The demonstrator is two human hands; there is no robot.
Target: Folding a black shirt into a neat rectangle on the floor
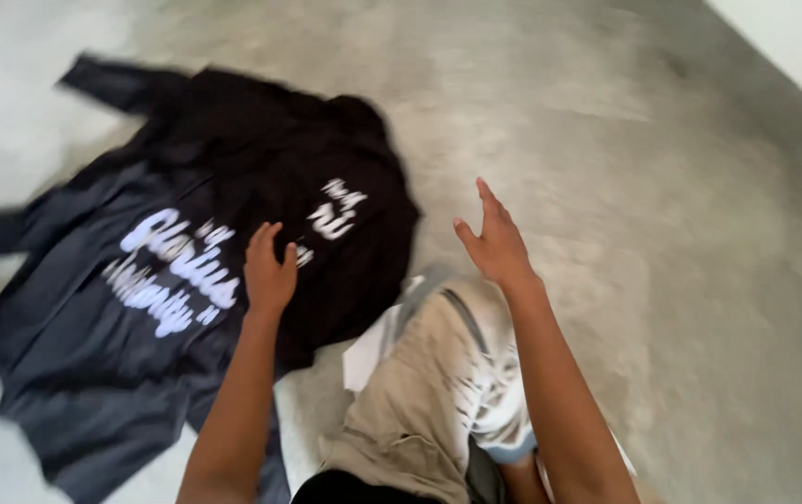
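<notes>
- Floor [625,187]: bare grey concrete, mottled, filling nearly the whole frame; a pale wall edge cuts the upper right corner. It serves as the surface on which the clothing lies.
- Black garment [261,168]: a dark top with blurred white lettering, spread loosely across the left half of the frame, a sleeve trailing toward the upper left. It lies rumpled rather than flat, its right edge bunched near centre.
- Grey garment [74,373]: a charcoal piece partly under the black one, reaching the lower left; it carries pale blurred lettering as well. Whether the two are joined cannot be told through the motion blur.
- Beige garment [410,392]: khaki cloth with white and light-blue parts, heaped at lower centre, just right of the dark pile, close to the person's body.
- Left hand [268,271]: fingers together and slightly curled, resting over the black garment's lettered area; whether it pinches cloth cannot be told.
- Right hand [494,245]: open, fingers spread, raised above the floor, holding nothing, above the beige garment's upper end.
</notes>
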